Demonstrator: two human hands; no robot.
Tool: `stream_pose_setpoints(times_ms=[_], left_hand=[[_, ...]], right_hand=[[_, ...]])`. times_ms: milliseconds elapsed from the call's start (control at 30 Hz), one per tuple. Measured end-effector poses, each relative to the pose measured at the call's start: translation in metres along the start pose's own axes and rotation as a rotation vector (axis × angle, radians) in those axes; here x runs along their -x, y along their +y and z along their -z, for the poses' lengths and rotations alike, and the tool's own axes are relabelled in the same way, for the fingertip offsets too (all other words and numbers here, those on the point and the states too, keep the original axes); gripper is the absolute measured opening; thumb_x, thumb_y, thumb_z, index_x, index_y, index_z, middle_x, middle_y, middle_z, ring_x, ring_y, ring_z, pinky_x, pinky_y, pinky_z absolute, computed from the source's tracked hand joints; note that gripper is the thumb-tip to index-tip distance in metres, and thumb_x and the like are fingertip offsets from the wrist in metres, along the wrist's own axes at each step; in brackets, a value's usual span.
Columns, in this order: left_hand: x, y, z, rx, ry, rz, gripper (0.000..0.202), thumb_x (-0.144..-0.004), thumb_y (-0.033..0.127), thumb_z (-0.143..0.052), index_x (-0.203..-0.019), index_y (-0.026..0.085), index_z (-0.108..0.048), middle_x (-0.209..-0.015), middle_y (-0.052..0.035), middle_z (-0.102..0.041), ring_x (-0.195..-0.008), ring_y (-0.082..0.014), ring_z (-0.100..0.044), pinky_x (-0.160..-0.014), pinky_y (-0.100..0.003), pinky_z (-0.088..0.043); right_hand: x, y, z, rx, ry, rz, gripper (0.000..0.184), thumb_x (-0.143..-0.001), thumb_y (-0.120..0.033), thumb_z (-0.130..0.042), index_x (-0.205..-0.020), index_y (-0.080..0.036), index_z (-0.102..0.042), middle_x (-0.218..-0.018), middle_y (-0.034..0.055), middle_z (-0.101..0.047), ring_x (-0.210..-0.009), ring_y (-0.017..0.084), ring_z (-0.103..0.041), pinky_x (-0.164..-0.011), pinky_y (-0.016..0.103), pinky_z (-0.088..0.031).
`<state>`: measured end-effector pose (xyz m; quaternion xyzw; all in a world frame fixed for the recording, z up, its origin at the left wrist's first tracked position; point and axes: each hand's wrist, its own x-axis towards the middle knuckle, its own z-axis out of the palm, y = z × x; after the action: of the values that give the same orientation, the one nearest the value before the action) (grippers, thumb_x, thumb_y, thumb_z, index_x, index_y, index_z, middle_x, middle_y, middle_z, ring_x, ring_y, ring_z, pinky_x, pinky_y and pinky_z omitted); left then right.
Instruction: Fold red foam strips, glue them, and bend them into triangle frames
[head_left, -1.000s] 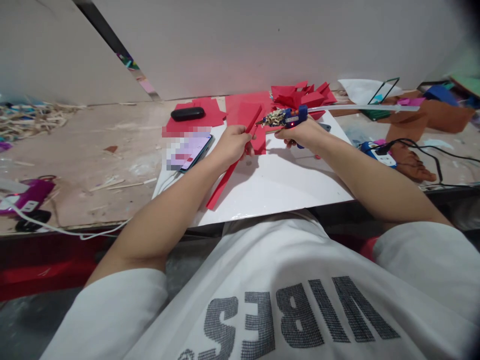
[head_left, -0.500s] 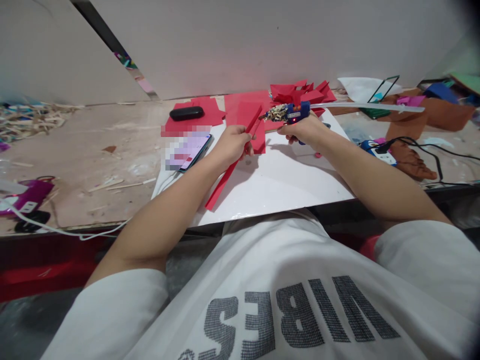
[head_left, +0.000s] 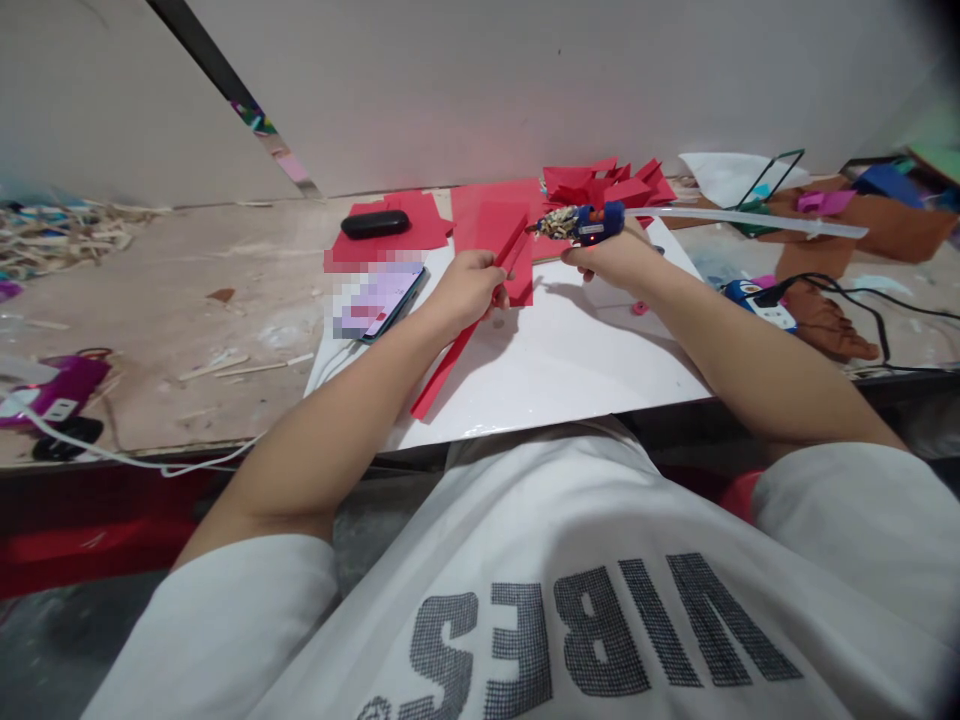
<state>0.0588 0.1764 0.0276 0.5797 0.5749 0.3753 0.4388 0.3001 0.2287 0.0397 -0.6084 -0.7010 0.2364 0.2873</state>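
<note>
The folded red paper strip [head_left: 441, 375] slanted across the white board [head_left: 570, 360], near end by the board's front edge, far end up over a red sheet [head_left: 466, 215], and the left hand [head_left: 476, 285] had it, pinched closed around the middle! Opposite, the right hand [head_left: 611, 260] was wrapped around a blue glue gun [head_left: 600, 225], nozzle aimed left, right up by the strip's far end; whether the tip touched paper, there was no telling. Gluing along the strip looked like the step in hand, and the next move seemed to call for a steady pinch and careful control of the nozzle close to the edge. Out the gun's back ran a long whitish glue stick [head_left: 750, 218]! Farther out, a heap of red paper pieces [head_left: 611, 187] sat behind the gun, a black case [head_left: 375, 224] lay on red paper, and a smartphone [head_left: 396, 300] rested near the left hand. Off right, on the tabletop [head_left: 255, 260], sat a blue-and-white power socket [head_left: 769, 312].
</note>
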Motion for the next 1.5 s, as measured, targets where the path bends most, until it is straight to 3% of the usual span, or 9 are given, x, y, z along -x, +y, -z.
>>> stream_pose_setpoints(times_ms=[200, 400, 600, 667, 833, 1033, 1233, 1367, 1500], left_hand=[[0.001, 0.001, 0.0, -0.038, 0.003, 0.006, 0.006, -0.084, 0.016, -0.063, -0.086, 0.021, -0.065, -0.058, 0.0, -0.065, -0.043, -0.0128, -0.046, -0.049, -0.027, -0.033], [0.001, 0.005, 0.008, -0.065, 0.007, -0.037, 0.007, -0.088, 0.015, -0.061, -0.089, 0.021, -0.064, -0.06, 0.0007, -0.063, -0.044, -0.012, -0.047, -0.049, -0.027, -0.036], [0.005, 0.0, 0.01, -0.067, -0.046, -0.229, 0.042, -0.098, 0.023, -0.061, -0.139, 0.024, -0.062, -0.079, 0.0007, -0.072, -0.049, -0.0111, -0.053, -0.056, -0.027, -0.047], [0.005, -0.003, 0.009, -0.055, -0.089, -0.273, 0.048, -0.099, 0.025, -0.061, -0.147, 0.027, -0.058, -0.085, 0.0002, -0.073, -0.05, -0.0105, -0.053, -0.058, -0.028, -0.049], [0.005, -0.007, 0.006, 0.003, -0.176, -0.333, 0.046, -0.098, 0.03, -0.066, -0.143, 0.029, -0.059, -0.083, 0.0023, -0.069, -0.05, -0.0096, -0.052, -0.054, -0.026, -0.046], [0.01, -0.002, 0.003, 0.108, -0.208, -0.328, 0.028, -0.093, 0.023, -0.07, -0.12, 0.026, -0.063, -0.073, 0.0061, -0.061, -0.046, -0.008, -0.05, -0.049, -0.022, -0.039], [0.013, 0.004, 0.0, 0.126, -0.239, -0.311, 0.008, -0.093, 0.018, -0.066, -0.101, 0.021, -0.065, -0.067, 0.0042, -0.063, -0.045, -0.0074, -0.048, -0.046, -0.02, -0.036], [0.014, 0.0, -0.001, 0.107, -0.208, -0.293, 0.017, -0.096, 0.016, -0.064, -0.111, 0.022, -0.061, -0.07, 0.0044, -0.066, -0.046, -0.0076, -0.05, -0.048, -0.021, -0.039], [0.013, 0.0, 0.003, 0.004, -0.117, -0.244, 0.029, -0.1, 0.019, -0.064, -0.127, 0.025, -0.056, -0.08, 0.0028, -0.072, -0.052, -0.011, -0.06, -0.057, -0.027, -0.053]], right_hand=[[0.003, -0.004, 0.006, -0.085, -0.036, -0.005, 0.014, -0.086, -0.022, -0.087, -0.082, -0.022, -0.074, -0.078, 0.006, -0.078, -0.081, 0.026, -0.08, -0.073, 0.034, -0.062], [0.003, -0.006, 0.01, -0.237, -0.05, -0.064, 0.006, -0.096, -0.021, -0.085, -0.097, -0.02, -0.08, -0.089, 0.0068, -0.083, -0.071, 0.02, -0.078, -0.064, 0.029, -0.058], [0.002, -0.004, 0.013, -0.456, -0.091, -0.039, 0.012, -0.095, -0.019, -0.087, -0.095, -0.02, -0.075, -0.084, 0.0059, -0.082, -0.069, 0.018, -0.078, -0.053, 0.025, -0.046], [0.002, -0.004, 0.013, -0.551, -0.094, -0.011, 0.016, -0.092, -0.018, -0.089, -0.092, -0.02, -0.073, -0.081, 0.0042, -0.08, -0.065, 0.016, -0.075, -0.052, 0.025, -0.046], [0.007, -0.009, 0.008, -0.732, -0.114, 0.022, 0.018, -0.09, -0.022, -0.091, -0.092, -0.021, -0.074, -0.079, 0.0007, -0.078, -0.059, 0.013, -0.069, -0.052, 0.026, -0.046], [0.015, -0.014, 0.006, -0.843, -0.143, -0.001, 0.011, -0.095, -0.016, -0.077, -0.085, -0.019, -0.074, -0.08, 0.0048, -0.079, -0.059, 0.012, -0.067, -0.051, 0.025, -0.042], [0.013, -0.007, 0.004, -0.844, -0.156, 0.052, 0.021, -0.094, -0.038, -0.084, -0.083, -0.022, -0.075, -0.075, 0.0024, -0.076, -0.06, 0.014, -0.065, -0.052, 0.028, -0.044], [0.01, -0.005, 0.003, -0.801, -0.141, 0.044, 0.021, -0.086, -0.038, -0.088, -0.081, -0.026, -0.072, -0.075, 0.002, -0.076, -0.063, 0.017, -0.066, -0.054, 0.03, -0.047], [0.012, -0.009, 0.01, -0.743, -0.12, -0.005, 0.029, -0.073, -0.039, -0.094, -0.083, -0.028, -0.069, -0.078, 0.0007, -0.077, -0.07, 0.019, -0.066, -0.061, 0.031, -0.049]])
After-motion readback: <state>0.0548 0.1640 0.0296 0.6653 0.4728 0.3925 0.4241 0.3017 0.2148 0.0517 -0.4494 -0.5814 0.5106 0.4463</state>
